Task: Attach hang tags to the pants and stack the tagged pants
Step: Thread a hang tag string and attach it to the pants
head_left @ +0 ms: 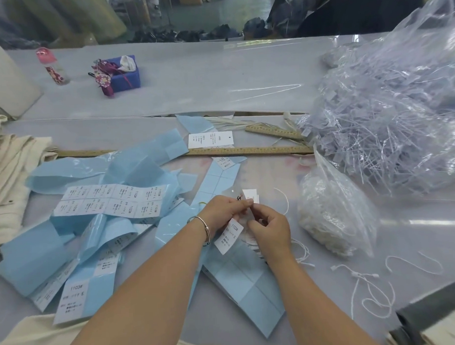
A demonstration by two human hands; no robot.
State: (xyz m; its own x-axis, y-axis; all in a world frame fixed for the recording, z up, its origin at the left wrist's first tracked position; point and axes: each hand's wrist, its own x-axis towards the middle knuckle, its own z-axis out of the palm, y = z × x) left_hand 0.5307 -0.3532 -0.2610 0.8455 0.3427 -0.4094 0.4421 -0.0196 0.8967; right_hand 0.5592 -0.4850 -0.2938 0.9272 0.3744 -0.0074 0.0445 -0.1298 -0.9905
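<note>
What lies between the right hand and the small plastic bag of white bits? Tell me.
In the head view, mostly bare table between the right hand and the small plastic bag; only a loose white string curls there.

Glossy clear plastic bag (333, 215) — matt paper tag (228, 239), wooden ruler (249, 150), cloth pants (7, 180).

i'm in a garment workshop: my long bench (218, 77) carries blue sheets of printed size labels (111, 204), wooden rulers (249, 150) and a big clear bag of plastic tag fasteners (390, 125) at its right edge, cream pants (7, 175) piled at its left edge, dark clothing heaped on the floor beyond.
</note>
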